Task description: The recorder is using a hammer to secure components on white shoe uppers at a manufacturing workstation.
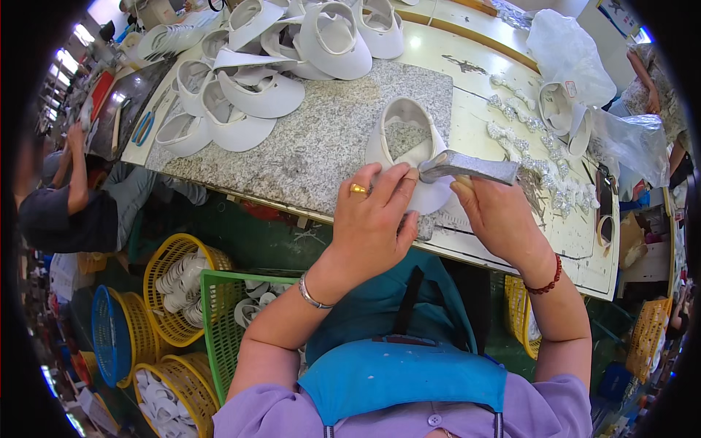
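Note:
A white shoe upper (377, 146) with a rounded opening lies near the right end of a speckled stone slab (321, 146). My left hand (372, 223) holds it down, fingers bent over its near part and a gold ring on one finger. My right hand (504, 215) is closed round the handle of a hammer (475, 167). The metal head of the hammer is over the upper, close to my left fingertips; whether it touches is unclear. Most of the handle is hidden in my fist.
Several white uppers (263, 95) are heaped at the slab's far left. Glittery silver bows (522, 139) and a clear plastic bag (569, 58) lie on the table's right. Blue-handled pliers (144, 128) rest at the left. Baskets (179, 339) stand below; a co-worker (69, 212) sits leftward.

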A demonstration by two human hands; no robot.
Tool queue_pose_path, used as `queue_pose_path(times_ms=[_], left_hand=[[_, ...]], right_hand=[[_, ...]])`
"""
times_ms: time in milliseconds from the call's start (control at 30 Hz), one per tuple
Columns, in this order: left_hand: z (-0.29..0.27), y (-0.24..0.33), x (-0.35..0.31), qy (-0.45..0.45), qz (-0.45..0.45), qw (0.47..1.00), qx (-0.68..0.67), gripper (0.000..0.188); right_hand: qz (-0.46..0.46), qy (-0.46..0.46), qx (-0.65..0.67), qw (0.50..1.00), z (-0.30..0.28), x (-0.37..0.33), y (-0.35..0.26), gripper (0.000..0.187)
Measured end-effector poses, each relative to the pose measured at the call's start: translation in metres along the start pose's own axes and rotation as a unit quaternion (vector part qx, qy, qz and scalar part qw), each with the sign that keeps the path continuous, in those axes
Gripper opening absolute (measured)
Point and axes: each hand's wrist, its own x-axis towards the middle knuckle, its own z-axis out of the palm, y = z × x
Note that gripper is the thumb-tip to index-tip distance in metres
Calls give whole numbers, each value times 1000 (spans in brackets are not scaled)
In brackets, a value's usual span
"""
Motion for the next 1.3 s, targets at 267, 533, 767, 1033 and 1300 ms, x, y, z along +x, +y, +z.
queue_pose_path(times_ms=[267,533,767,1033,1300], left_hand=[[-5,0,8,-25,69,993,98,49],[-4,-1,10,-3,42,997,59,47],[8,-6,2,89,15,996,-1,44],[8,-7,1,78,-5,997,-28,55],[6,-6,2,77,-18,995,-53,74]], right_hand=[[10,31,21,999,-4,-11,7,26],[-9,53,11,999,-13,-3,8,21],[-38,32,-10,999,4,4,-1,16],[-20,145,71,987,-10,7,-8,16],[-95,54,-109,988,-12,16,0,19]])
